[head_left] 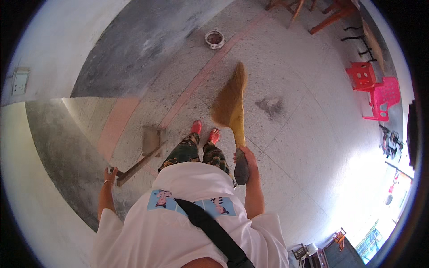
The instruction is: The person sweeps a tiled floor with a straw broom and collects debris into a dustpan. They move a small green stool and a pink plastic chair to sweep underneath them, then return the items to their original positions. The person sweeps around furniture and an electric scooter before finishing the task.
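Ahead, a bowl [214, 32] holds something brown [215, 39]; left hand [111, 174] grips a dustpan [151, 142].

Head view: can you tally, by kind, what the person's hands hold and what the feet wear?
Straw broom, in the right hand: 1
Long-handled dustpan, in the left hand: 1
Red sandals: 2
Total: 4

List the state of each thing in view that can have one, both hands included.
left hand: closed around the handle of the dustpan
right hand: closed around the handle of the broom
dustpan: held by its handle; contact with the floor unclear
broom: held, bristles pointing forward; floor contact unclear
white round container: uncovered, dark inside
pink plastic chair: standing, unoccupied
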Demonstrator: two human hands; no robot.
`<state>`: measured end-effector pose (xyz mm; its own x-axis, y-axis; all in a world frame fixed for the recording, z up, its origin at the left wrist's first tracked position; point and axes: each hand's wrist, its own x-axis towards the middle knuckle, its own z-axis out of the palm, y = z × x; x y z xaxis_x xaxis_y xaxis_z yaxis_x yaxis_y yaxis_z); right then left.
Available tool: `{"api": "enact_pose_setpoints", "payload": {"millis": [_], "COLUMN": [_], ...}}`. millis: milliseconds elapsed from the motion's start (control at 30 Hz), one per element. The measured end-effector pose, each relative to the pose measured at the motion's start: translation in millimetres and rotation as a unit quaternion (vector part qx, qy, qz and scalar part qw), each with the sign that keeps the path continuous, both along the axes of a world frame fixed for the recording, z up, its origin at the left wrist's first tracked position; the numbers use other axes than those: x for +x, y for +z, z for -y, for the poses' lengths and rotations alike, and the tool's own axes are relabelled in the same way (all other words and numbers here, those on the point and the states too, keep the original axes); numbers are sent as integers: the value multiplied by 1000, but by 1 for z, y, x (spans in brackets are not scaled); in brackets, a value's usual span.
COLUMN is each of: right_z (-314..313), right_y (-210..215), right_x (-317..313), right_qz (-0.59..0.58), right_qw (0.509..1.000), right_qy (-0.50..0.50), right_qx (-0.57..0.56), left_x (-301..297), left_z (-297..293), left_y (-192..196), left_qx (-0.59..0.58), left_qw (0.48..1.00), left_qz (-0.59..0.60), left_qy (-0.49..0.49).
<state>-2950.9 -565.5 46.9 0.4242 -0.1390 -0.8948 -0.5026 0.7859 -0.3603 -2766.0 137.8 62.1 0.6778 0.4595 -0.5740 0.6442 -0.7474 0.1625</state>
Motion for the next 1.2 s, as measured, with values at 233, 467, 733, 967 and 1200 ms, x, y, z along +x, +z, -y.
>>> {"api": "enact_pose_setpoints", "payload": {"millis": [233,467,733,967,1200], "right_z": [13,-9,-14,26,129], "right_y": [-37,-9,-13,30,9], "right_x": [-76,-67,-80,-91,-145], "right_qz": [-62,-22,-17,3,-66], "right_qw": [993,983,994,989,879], "right_qy": [-62,-71,-44,-114,122], "right_qx": [-81,-169,-97,-90,-456], "left_x": [-12,-25,-8,13,27], "left_z": [-29,63,136,228,364], "left_y": [-30,12,23,77,120], "left_qx": [-160,-529,-469,-437,-277], "left_qw": [981,727,860,890,868], "left_qz": [8,-116,-22,-128,-228], "left_qy": [109,421,199,6,-343]}}
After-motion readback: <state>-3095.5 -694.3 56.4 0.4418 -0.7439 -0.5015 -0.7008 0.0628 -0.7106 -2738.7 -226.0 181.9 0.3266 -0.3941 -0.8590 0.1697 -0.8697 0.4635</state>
